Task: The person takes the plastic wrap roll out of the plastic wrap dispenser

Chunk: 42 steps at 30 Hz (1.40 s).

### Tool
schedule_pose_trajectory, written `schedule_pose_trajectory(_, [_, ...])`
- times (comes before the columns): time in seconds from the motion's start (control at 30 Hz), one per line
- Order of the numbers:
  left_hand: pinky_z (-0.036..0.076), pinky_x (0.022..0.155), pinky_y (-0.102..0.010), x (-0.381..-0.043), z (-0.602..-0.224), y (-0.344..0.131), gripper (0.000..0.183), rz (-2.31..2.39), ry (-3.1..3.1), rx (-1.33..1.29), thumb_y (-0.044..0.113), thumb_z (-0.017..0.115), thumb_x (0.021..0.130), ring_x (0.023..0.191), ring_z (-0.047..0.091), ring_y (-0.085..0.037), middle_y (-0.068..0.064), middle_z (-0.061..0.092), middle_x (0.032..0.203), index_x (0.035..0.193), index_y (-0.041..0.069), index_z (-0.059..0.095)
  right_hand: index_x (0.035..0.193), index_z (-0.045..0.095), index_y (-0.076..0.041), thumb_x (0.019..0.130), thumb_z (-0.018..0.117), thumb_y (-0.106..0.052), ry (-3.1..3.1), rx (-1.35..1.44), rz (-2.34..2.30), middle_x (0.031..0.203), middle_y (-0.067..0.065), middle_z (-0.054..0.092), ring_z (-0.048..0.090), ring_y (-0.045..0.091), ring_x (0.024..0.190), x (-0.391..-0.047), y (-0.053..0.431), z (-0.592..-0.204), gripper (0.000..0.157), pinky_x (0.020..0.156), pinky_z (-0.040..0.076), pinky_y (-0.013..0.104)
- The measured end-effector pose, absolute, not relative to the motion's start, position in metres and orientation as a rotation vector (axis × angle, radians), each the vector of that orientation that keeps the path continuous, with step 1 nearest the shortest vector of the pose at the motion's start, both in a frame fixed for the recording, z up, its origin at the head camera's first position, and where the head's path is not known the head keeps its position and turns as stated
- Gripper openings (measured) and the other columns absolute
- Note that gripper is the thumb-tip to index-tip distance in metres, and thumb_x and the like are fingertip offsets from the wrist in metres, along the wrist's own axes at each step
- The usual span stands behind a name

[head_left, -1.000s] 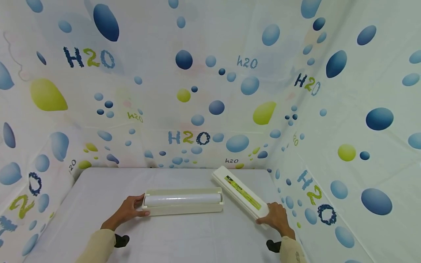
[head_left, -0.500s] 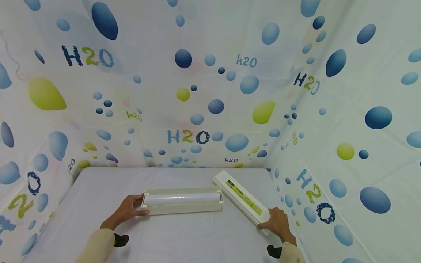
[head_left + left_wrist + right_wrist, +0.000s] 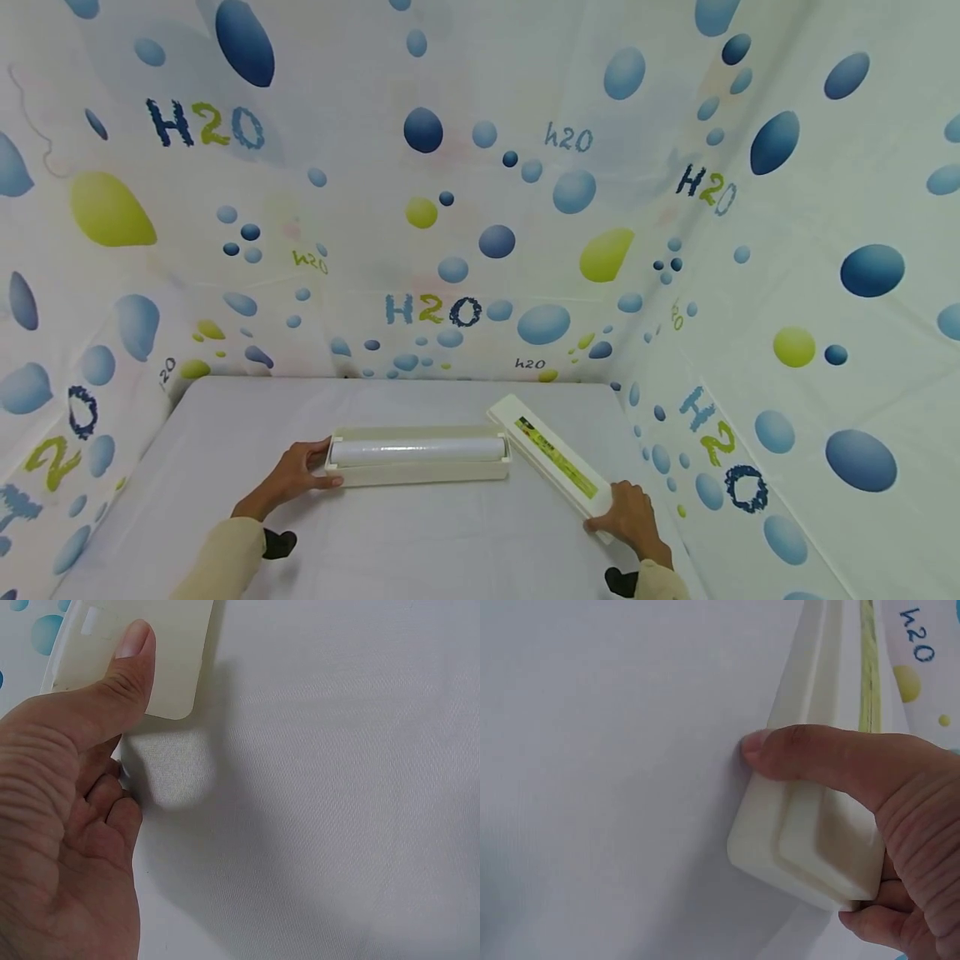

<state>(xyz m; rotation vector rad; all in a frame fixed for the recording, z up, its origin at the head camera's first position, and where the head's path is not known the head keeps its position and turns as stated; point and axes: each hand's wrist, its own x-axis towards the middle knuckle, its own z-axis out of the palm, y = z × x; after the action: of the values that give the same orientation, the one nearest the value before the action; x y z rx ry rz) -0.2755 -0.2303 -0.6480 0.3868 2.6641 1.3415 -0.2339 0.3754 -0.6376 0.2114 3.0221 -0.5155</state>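
Observation:
A cream cling film dispenser base (image 3: 420, 474) lies lengthwise on the white cloth, holding a shiny film roll (image 3: 418, 450). My left hand (image 3: 288, 477) grips its left end, thumb on the front wall. In the left wrist view that thumb presses the end of the base (image 3: 176, 667); the other fingertips are partly hidden. To the right, the long dispenser lid (image 3: 557, 458) with a yellow-green label slants, its far end near the base's right end. My right hand (image 3: 630, 515) grips the lid's near end. In the right wrist view the thumb crosses over the lid (image 3: 769, 825).
A white cloth covers the table (image 3: 420, 550). Behind it and along both sides hang white sheets (image 3: 345, 233) printed with blue and green drops and H2O lettering. Dark straps (image 3: 279, 544) show at both wrists.
The lid has come slightly nearer to me with my right hand, its far end now lower in view. My left hand and the dispenser base stay in place.

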Motion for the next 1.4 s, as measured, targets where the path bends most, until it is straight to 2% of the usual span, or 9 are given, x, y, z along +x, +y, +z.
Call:
schedule_pose_trajectory(0.27, [0.041, 0.109, -0.066, -0.276, -0.648, -0.23, 0.096, 1.371, 2.623, 0.363, 0.027, 0.088, 0.078, 0.137, 0.044, -0.055, -0.033, 0.04, 0.152, 0.148, -0.013, 0.035, 0.099, 0.065, 0.002, 0.052, 0.096, -0.043, 2.985, 0.25, -0.489, 0.075, 0.005, 0.061, 0.054, 0.02, 0.066, -0.236, 0.372, -0.635, 0.073, 0.057, 0.045, 0.031])
schedule_pose_trajectory(0.67, [0.044, 0.108, -0.064, -0.271, -0.654, -0.232, 0.094, 1.403, 2.62, 0.405, 0.024, 0.088, 0.077, 0.134, 0.049, -0.054, -0.034, 0.044, 0.149, 0.146, -0.015, 0.038, 0.103, 0.062, 0.007, 0.055, 0.097, -0.045, 2.943, 0.228, -0.459, 0.079, 0.008, 0.062, 0.055, 0.021, 0.069, -0.227, 0.365, -0.627, 0.079, 0.062, 0.051, 0.037])
schedule_pose_trajectory(0.93, [0.044, 0.107, -0.062, -0.272, -0.652, -0.234, 0.092, 1.4, 2.639, 0.404, 0.023, 0.088, 0.077, 0.133, 0.05, -0.053, -0.034, 0.045, 0.148, 0.145, -0.015, 0.039, 0.096, 0.06, 0.006, 0.056, 0.096, -0.05, 2.929, 0.184, -0.47, 0.072, 0.007, 0.057, 0.051, 0.02, 0.064, -0.227, 0.359, -0.612, 0.078, 0.055, 0.044, 0.031])
schedule_pose_trajectory(1.07, [0.045, 0.107, -0.063, -0.272, -0.652, -0.235, 0.092, 1.391, 2.642, 0.399, 0.023, 0.088, 0.077, 0.134, 0.05, -0.053, -0.034, 0.045, 0.148, 0.145, -0.015, 0.039, 0.097, 0.061, 0.007, 0.06, 0.094, -0.049, 2.969, 0.127, -0.441, 0.073, 0.007, 0.057, 0.052, 0.019, 0.063, -0.235, 0.361, -0.606, 0.075, 0.054, 0.047, 0.032])
schedule_pose_trajectory(1.13, [0.045, 0.107, -0.063, -0.273, -0.652, -0.235, 0.092, 1.379, 2.641, 0.396, 0.024, 0.088, 0.078, 0.134, 0.049, -0.053, -0.034, 0.046, 0.149, 0.146, -0.014, 0.039, 0.104, 0.063, 0.009, 0.062, 0.094, -0.048, 2.993, 0.081, -0.428, 0.079, 0.01, 0.062, 0.057, 0.02, 0.067, -0.24, 0.363, -0.602, 0.078, 0.059, 0.053, 0.038])
schedule_pose_trajectory(1.23, [0.044, 0.108, -0.063, -0.273, -0.651, -0.236, 0.09, 1.397, 2.623, 0.395, 0.023, 0.087, 0.079, 0.135, 0.049, -0.053, -0.034, 0.046, 0.149, 0.146, -0.014, 0.039, 0.122, 0.06, 0.013, 0.066, 0.091, -0.046, 3.02, 0.009, -0.413, 0.101, 0.023, 0.07, 0.067, 0.035, 0.087, -0.25, 0.362, -0.594, 0.087, 0.077, 0.059, 0.052])
schedule_pose_trajectory(1.33, [0.043, 0.108, -0.063, -0.274, -0.651, -0.236, 0.09, 1.414, 2.605, 0.398, 0.022, 0.086, 0.079, 0.136, 0.048, -0.053, -0.033, 0.046, 0.149, 0.146, -0.014, 0.039, 0.134, 0.056, 0.011, 0.07, 0.09, -0.042, 3.033, -0.044, -0.427, 0.122, 0.032, 0.065, 0.064, 0.049, 0.109, -0.26, 0.356, -0.581, 0.09, 0.093, 0.054, 0.061])
schedule_pose_trajectory(1.4, [0.044, 0.108, -0.063, -0.274, -0.651, -0.237, 0.09, 1.408, 2.607, 0.405, 0.023, 0.086, 0.079, 0.135, 0.048, -0.053, -0.033, 0.046, 0.149, 0.146, -0.014, 0.039, 0.136, 0.056, 0.009, 0.072, 0.09, -0.039, 3.047, -0.078, -0.454, 0.127, 0.032, 0.064, 0.062, 0.05, 0.116, -0.266, 0.349, -0.572, 0.087, 0.097, 0.053, 0.062])
